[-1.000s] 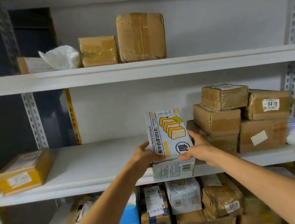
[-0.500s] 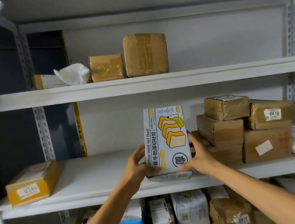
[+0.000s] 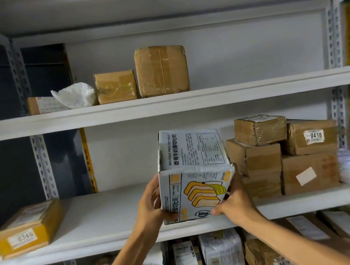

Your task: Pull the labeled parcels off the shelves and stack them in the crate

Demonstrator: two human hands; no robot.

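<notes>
- At the front edge of the middle shelf (image 3: 105, 218), the toast box (image 3: 194, 174) is gripped from both sides: left hand (image 3: 149, 203) curled round its left edge, right hand (image 3: 233, 200) round its lower right corner.
- Box is held tilted, bread picture turned toward the camera; contact with the shelf cannot be told.
- Taped brown parcels (image 3: 258, 157) are stacked just beside it, on the right.
- A yellow-taped parcel (image 3: 27, 229) is noted well apart, far left.

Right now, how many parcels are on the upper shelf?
4, in a row: flat box far left, white bag, small box, tall box rightmost. Others may hide behind.
</notes>
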